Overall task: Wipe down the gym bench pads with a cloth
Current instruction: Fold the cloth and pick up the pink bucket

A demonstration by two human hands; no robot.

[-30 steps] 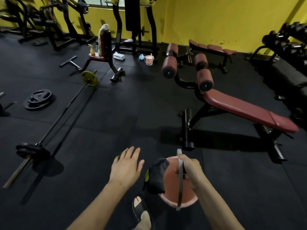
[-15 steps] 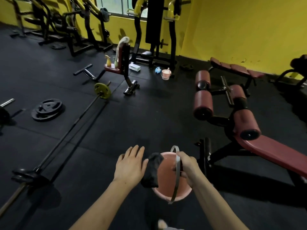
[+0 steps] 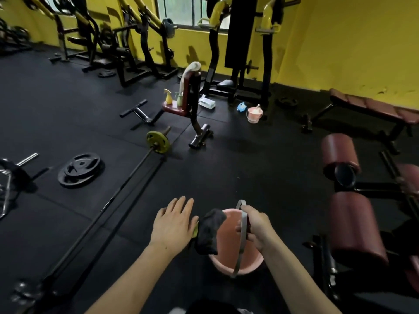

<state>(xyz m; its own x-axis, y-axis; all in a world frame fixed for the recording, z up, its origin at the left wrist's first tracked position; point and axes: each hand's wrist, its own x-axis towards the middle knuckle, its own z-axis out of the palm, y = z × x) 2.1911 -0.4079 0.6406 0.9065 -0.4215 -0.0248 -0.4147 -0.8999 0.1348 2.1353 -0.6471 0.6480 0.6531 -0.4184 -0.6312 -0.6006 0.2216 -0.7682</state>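
Observation:
My right hand grips the metal handle of a pink bucket, which hangs in front of me. A dark cloth drapes over the bucket's left rim. My left hand floats just left of the cloth with straight fingers, its thumb side close to the cloth. Maroon roller pads of a gym bench stand at the right. A flat maroon bench lies by the yellow wall at the back right.
A barbell with a yellow plate lies across the black floor at left, beside stacked weight plates. A small maroon seat with spray bottles stands ahead, a second pink bucket beyond it. Machines line the back wall.
The view has swung left and moved forward, so the bench pads slid to the right edge. Both hands keep their places at the bucket and cloth.

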